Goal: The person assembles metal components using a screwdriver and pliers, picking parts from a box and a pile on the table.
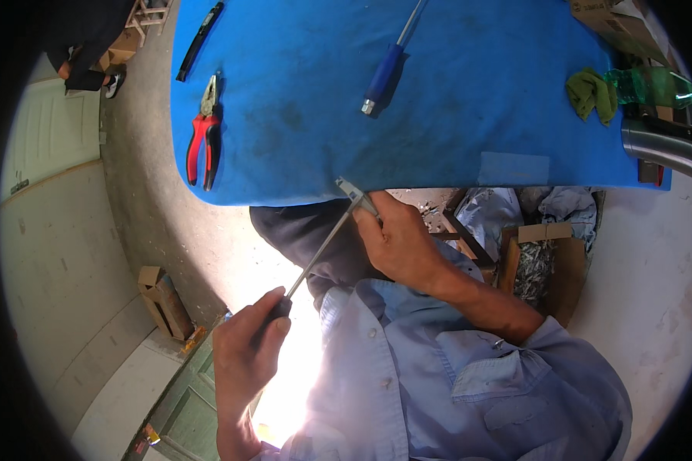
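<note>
From my remote feed: left hand (246, 349), fingers wrapped round a dark-handled screwdriver (315, 259), shaft reaching a small metal fitting (350, 187). Right hand (398, 238), fingers pinching that fitting by the blue tabletop's (284, 150) near edge.

Pliers (204, 127) left of a screwdriver (384, 79) on the table (292, 115)

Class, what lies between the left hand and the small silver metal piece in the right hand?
In the head view, the metal shaft of a dark-handled tool spans from the left hand to the small silver metal piece.
</note>
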Demonstrator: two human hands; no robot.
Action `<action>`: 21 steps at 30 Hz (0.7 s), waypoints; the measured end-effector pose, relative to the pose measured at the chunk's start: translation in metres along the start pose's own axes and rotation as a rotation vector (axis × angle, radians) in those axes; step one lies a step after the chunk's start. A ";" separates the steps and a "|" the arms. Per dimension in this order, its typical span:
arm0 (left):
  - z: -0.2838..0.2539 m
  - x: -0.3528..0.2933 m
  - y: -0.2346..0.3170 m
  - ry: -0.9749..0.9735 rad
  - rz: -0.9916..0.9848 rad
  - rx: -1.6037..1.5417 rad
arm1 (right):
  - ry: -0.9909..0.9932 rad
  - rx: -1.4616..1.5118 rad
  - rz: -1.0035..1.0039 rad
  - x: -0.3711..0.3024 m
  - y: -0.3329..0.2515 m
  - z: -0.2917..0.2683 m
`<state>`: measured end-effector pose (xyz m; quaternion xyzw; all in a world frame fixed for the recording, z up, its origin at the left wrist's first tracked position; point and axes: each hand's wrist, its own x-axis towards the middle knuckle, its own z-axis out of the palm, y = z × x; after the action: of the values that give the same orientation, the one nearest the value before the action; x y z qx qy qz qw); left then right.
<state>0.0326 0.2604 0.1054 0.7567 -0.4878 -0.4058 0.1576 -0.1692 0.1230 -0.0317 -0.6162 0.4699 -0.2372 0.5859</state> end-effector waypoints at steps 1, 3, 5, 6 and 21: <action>-0.001 0.001 -0.001 -0.016 -0.069 -0.078 | -0.003 -0.013 0.006 0.000 0.000 0.000; -0.002 -0.001 -0.003 -0.036 -0.224 -0.236 | 0.000 -0.030 0.005 0.000 0.000 0.001; -0.001 -0.001 -0.007 -0.041 -0.243 -0.314 | 0.012 -0.040 -0.012 -0.001 0.001 0.002; 0.001 0.000 -0.010 -0.042 -0.247 -0.355 | 0.024 -0.045 -0.025 -0.001 0.002 0.003; 0.027 -0.014 -0.004 0.239 0.178 0.044 | 0.047 -0.008 0.047 -0.009 -0.009 -0.012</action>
<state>0.0112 0.2785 0.0926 0.7565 -0.5395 -0.2868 0.2334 -0.1809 0.1237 -0.0186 -0.6015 0.4988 -0.2358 0.5778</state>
